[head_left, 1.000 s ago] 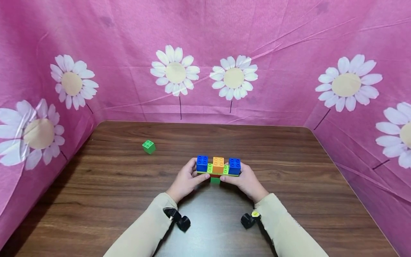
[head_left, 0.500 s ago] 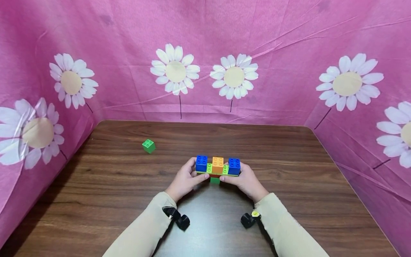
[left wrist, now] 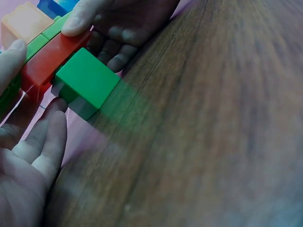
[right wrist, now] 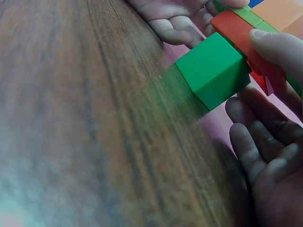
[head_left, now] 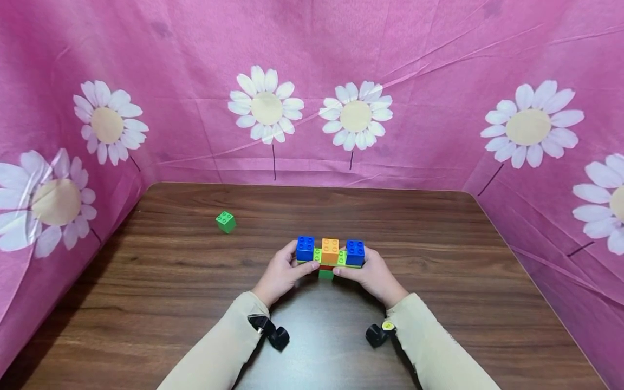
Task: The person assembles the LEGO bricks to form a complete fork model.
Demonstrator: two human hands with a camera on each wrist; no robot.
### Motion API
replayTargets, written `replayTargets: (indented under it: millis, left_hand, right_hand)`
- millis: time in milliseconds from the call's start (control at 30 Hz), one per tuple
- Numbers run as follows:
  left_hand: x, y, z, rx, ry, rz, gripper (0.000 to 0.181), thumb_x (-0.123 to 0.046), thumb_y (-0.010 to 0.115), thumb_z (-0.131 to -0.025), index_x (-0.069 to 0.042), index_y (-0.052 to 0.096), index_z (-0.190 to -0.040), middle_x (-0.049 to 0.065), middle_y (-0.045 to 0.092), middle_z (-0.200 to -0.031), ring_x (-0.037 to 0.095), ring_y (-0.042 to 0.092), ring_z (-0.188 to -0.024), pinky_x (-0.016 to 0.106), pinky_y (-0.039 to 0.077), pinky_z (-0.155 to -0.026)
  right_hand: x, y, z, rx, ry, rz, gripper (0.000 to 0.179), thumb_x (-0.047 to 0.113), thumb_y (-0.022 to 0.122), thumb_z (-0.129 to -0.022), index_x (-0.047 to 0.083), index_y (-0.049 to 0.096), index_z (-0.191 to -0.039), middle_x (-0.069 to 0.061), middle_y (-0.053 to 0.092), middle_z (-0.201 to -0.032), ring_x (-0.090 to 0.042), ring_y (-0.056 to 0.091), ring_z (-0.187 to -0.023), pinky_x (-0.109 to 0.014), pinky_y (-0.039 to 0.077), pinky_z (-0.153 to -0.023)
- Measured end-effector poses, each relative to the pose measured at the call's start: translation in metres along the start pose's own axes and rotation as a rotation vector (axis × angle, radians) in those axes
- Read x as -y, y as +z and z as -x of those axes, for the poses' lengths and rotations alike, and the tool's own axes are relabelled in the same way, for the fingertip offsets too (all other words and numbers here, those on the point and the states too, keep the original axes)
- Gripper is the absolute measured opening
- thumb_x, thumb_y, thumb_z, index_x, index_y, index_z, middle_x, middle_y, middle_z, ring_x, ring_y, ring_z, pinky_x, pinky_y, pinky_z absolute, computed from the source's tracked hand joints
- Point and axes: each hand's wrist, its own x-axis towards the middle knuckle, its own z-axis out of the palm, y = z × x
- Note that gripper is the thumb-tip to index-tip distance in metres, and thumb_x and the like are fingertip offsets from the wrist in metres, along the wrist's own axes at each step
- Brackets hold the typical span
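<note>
A stacked build of toy building bricks stands between both hands in the head view. Its base is a green brick, resting on the tabletop. Above it comes a red layer, then a lime-green layer. On top sit a left blue brick, an orange brick in the middle and a right blue brick. My left hand grips the left end, thumb along the near side. My right hand holds the right end the same way. The fingers behind the build are mostly hidden in the head view.
A loose green brick lies farther back on the left of the brown wooden table. Pink cloth printed with white daisies encloses the back and both sides. A black wrist camera hangs below the left sleeve.
</note>
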Motion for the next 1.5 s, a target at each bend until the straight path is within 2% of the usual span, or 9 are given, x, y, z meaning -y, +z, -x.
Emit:
replayTargets:
  millis: [67, 167, 400, 500, 667, 833, 1067, 1267, 1500]
  left_hand:
    - [-0.001, 0.0, 0.0, 0.008, -0.005, 0.004, 0.041, -0.015, 0.075, -0.092, -0.004, 0.057, -0.127, 0.01, 0.07, -0.098, 0.012, 0.052, -0.061, 0.023, 0.043, -0.049]
    - [-0.002, 0.0, 0.0, 0.013, -0.014, 0.006, 0.043, -0.016, 0.075, -0.091, -0.005, 0.057, -0.129, 0.009, 0.071, -0.1, 0.012, 0.055, -0.063, 0.023, 0.043, -0.05]
    - [-0.006, 0.001, 0.002, 0.011, -0.029, -0.036, 0.047, -0.021, 0.076, -0.091, -0.007, 0.056, -0.132, 0.009, 0.071, -0.108, 0.014, 0.065, -0.083, 0.024, 0.051, -0.064]
    - [-0.007, 0.001, 0.003, 0.011, -0.038, -0.052, 0.048, -0.021, 0.075, -0.092, -0.007, 0.055, -0.133, 0.008, 0.07, -0.11, 0.014, 0.064, -0.085, 0.025, 0.052, -0.067]
    - [-0.005, 0.0, 0.003, 0.012, -0.06, -0.058, 0.046, -0.022, 0.073, -0.094, -0.01, 0.054, -0.134, 0.008, 0.069, -0.104, 0.016, 0.059, -0.072, 0.026, 0.045, -0.054]
    - [-0.006, -0.001, 0.002, 0.023, -0.075, -0.059, 0.044, -0.022, 0.071, -0.095, -0.011, 0.053, -0.133, 0.008, 0.07, -0.104, 0.018, 0.065, -0.078, 0.027, 0.044, -0.051]
    - [-0.009, -0.002, 0.001, 0.052, -0.063, -0.053, 0.047, -0.017, 0.07, -0.095, -0.004, 0.05, -0.136, 0.011, 0.07, -0.111, 0.02, 0.068, -0.088, 0.032, 0.056, -0.073]
    - [-0.012, -0.002, 0.001, 0.053, -0.071, -0.08, 0.048, -0.019, 0.071, -0.095, -0.005, 0.051, -0.136, 0.011, 0.069, -0.108, 0.02, 0.064, -0.082, 0.035, 0.053, -0.069]
    - [-0.007, -0.002, 0.001, 0.047, -0.075, -0.014, 0.051, -0.017, 0.072, -0.095, -0.004, 0.05, -0.139, 0.012, 0.068, -0.118, 0.016, 0.064, -0.097, 0.03, 0.053, -0.081]
  right_hand:
    - [0.0, -0.001, 0.0, 0.006, -0.01, -0.004, 0.046, 0.03, 0.086, -0.08, 0.006, 0.07, -0.116, -0.005, 0.074, -0.105, -0.016, 0.068, -0.094, -0.035, 0.054, -0.086]
    - [0.0, -0.003, -0.001, 0.021, -0.007, -0.022, 0.046, 0.028, 0.086, -0.081, 0.005, 0.07, -0.117, -0.006, 0.074, -0.107, -0.016, 0.068, -0.095, -0.034, 0.053, -0.087]
    - [-0.001, -0.005, -0.002, 0.04, -0.003, -0.034, 0.047, 0.028, 0.086, -0.081, 0.004, 0.069, -0.118, -0.007, 0.073, -0.108, -0.017, 0.067, -0.095, -0.033, 0.053, -0.087]
    - [-0.002, -0.004, -0.001, 0.037, -0.004, -0.026, 0.047, 0.029, 0.085, -0.082, 0.005, 0.069, -0.119, -0.006, 0.073, -0.108, -0.017, 0.067, -0.095, -0.032, 0.053, -0.087]
    - [-0.001, -0.002, -0.001, 0.027, 0.007, -0.004, 0.049, 0.031, 0.087, -0.08, 0.008, 0.068, -0.119, -0.004, 0.074, -0.107, -0.016, 0.067, -0.095, -0.032, 0.053, -0.087]
    - [0.001, -0.001, 0.0, 0.022, 0.003, 0.024, 0.051, 0.033, 0.086, -0.08, 0.006, 0.067, -0.118, -0.004, 0.073, -0.106, -0.016, 0.067, -0.094, -0.035, 0.053, -0.088]
    - [0.002, -0.001, 0.001, 0.028, -0.014, 0.036, 0.049, 0.033, 0.085, -0.081, 0.006, 0.067, -0.119, -0.004, 0.073, -0.107, -0.016, 0.067, -0.095, -0.038, 0.053, -0.089]
    - [0.002, -0.002, 0.0, 0.033, 0.0, 0.021, 0.049, 0.034, 0.085, -0.081, 0.009, 0.068, -0.119, -0.002, 0.073, -0.108, -0.016, 0.067, -0.097, -0.037, 0.052, -0.09]
    - [0.0, -0.001, 0.0, 0.042, 0.011, -0.028, 0.049, 0.03, 0.085, -0.082, 0.007, 0.068, -0.121, -0.005, 0.073, -0.11, -0.017, 0.066, -0.097, -0.034, 0.052, -0.089]
